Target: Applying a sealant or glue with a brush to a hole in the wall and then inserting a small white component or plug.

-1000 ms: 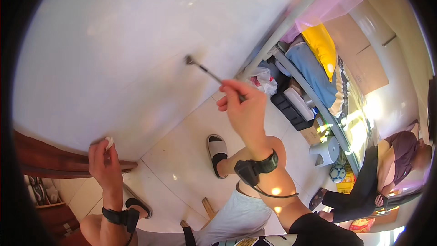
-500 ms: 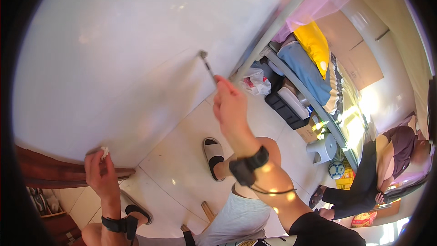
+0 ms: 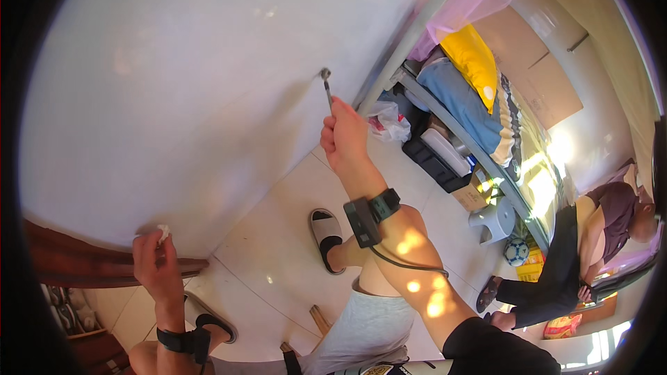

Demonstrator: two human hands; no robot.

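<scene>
In my right hand [image 3: 345,137] is a slim tool [image 3: 326,82] with a dark shaft and a small, rounded metal head; its exact kind is not clear. The tool's head is at the white wall [image 3: 180,97], where its shadow falls to the left; I cannot tell whether it touches. Lower left, my left hand [image 3: 154,262] pinches a small crumpled white piece [image 3: 163,231] close to the wall's lower edge, just above a reddish-brown wooden piece [image 3: 111,257]. Both wrists carry black straps with small devices.
At right stands a metal-framed bed [image 3: 479,132] with blue bedding and a yellow pillow [image 3: 471,62]. Beneath it are a black bin [image 3: 436,160], a grey stool [image 3: 495,221] and a ball [image 3: 516,252]. A person in dark clothes [image 3: 556,264] sits at far right. My slippered feet rest on tiles.
My right hand and the tool have moved slightly right and up along the wall. My left hand has barely moved and still pinches the white piece.
</scene>
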